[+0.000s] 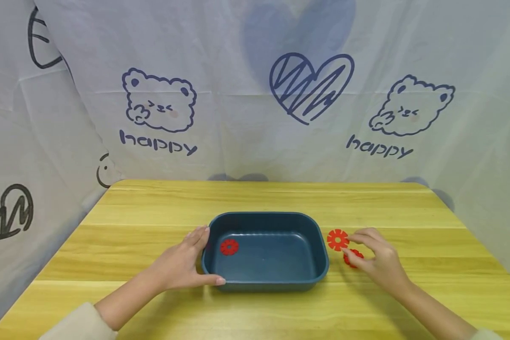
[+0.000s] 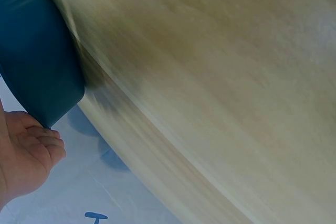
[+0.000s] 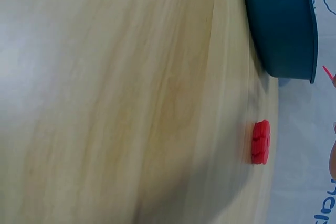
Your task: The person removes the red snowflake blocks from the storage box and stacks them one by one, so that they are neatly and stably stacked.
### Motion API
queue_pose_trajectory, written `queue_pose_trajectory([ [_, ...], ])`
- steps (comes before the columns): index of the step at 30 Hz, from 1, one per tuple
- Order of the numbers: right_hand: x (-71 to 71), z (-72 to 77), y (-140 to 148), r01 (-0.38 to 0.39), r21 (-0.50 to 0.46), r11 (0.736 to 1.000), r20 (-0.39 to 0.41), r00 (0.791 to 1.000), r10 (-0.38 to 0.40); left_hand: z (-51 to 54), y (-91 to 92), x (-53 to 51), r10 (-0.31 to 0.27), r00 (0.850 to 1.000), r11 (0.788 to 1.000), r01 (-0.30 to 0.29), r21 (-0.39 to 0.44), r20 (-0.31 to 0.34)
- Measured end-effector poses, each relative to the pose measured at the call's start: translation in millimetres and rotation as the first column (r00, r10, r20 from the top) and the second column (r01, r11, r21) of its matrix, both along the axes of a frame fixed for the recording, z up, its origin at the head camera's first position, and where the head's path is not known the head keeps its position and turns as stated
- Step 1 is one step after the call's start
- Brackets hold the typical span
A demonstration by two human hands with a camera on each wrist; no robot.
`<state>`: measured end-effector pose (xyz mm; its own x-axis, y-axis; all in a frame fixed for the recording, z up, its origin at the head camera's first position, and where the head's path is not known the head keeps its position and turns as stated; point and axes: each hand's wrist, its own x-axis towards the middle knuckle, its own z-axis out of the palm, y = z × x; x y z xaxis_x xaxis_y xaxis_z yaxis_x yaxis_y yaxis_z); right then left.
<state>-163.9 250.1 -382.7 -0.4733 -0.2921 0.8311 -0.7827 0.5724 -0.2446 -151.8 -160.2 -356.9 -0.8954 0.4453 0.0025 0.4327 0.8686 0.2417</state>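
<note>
A dark teal rectangular basin stands on the table with one red notched plastic disc lying inside at the left. My left hand holds the basin's left end, fingers along the side rim and thumb on the front rim; the left wrist view shows its fingers against the rim. To the right of the basin, my right hand pinches another red notched disc above the table. Below that hand, a small stack of red discs sits on the tabletop, partly hidden by the thumb in the head view.
The wood-grain table extends around the basin on all sides. Behind it hangs a pale cloth printed with bears, hearts and lettering, and the cloth also covers the left side.
</note>
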Motion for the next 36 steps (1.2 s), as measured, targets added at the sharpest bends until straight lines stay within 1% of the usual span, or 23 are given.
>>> queue_pose_trajectory([
  [3,0.8,-3.9,4.8,0.015,-0.010,1.000,-0.002,1.000,-0.015,-0.1,0.1,0.3,0.000,1.000,1.000,0.000,-0.001,-0.004],
  [7,3.9,-8.4,12.2,0.042,-0.023,0.999,0.014,0.999,-0.042,0.1,0.1,0.3,0.001,1.000,1.000,-0.001,0.000,-0.001],
  [13,10.4,-17.0,23.1,0.105,0.020,0.994,0.066,0.992,-0.106,0.9,0.8,-0.8,-0.006,1.000,1.000,0.006,-0.004,0.003],
  [21,14.6,-28.6,28.6,0.149,0.016,0.989,0.159,0.976,-0.150,2.5,0.7,0.2,-0.005,1.000,1.000,0.005,0.000,0.013],
  [25,15.3,-32.2,30.3,0.185,-0.010,0.983,0.229,0.957,-0.178,1.7,-0.1,0.1,-0.006,1.000,1.000,0.006,-0.001,0.003],
  [27,16.0,-33.8,30.8,0.205,-0.025,0.978,0.269,0.944,-0.191,1.0,-0.3,-0.2,-0.005,1.000,1.000,0.005,0.000,0.002],
  [32,17.8,-39.0,30.5,0.248,-0.062,0.967,0.384,0.900,-0.206,-0.7,-0.9,-0.9,0.002,1.000,1.000,-0.002,0.008,0.014],
  [36,17.9,-43.2,30.6,0.284,-0.093,0.954,0.441,0.871,-0.216,-1.2,-0.7,-1.6,-0.001,1.000,1.000,0.001,0.009,0.005],
])
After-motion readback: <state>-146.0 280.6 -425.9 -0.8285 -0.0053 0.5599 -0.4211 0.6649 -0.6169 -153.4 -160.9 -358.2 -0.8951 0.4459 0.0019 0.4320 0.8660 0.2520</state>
